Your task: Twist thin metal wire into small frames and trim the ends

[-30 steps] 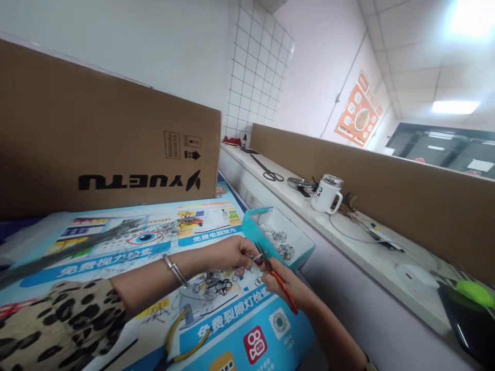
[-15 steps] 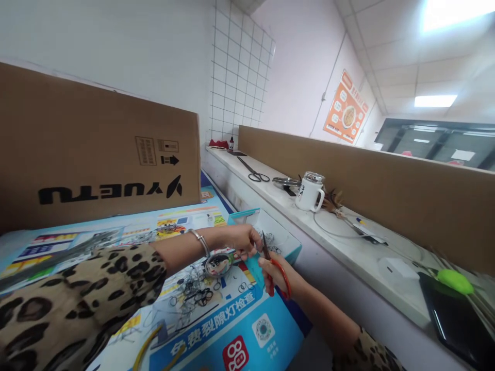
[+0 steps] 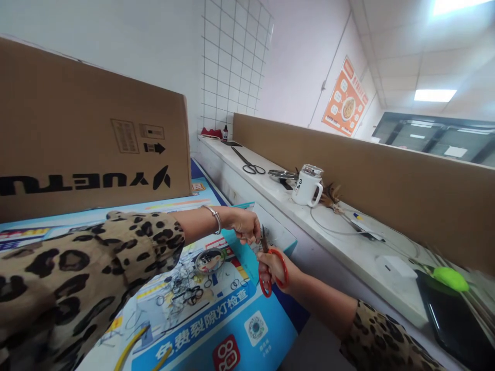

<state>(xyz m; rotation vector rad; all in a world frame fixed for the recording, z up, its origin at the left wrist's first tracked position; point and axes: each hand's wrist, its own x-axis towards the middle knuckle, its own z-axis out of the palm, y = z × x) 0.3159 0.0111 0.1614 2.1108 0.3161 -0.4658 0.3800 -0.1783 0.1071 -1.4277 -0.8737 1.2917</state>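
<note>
while right hand (image 3: 276, 270) grips red scissors (image 3: 265, 247), tips up, long axis upright

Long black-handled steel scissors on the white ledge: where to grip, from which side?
Take the long black-handled steel scissors by the finger loops, from above at the near end. They lie flat and closed on the white ledge, blades pointing away toward the tiled wall.

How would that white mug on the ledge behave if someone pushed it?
The white mug stands upright on a broad base, so it would probably slide along the smooth ledge rather than tip. It looks ceramic, so likely fairly heavy and breakable.
</note>
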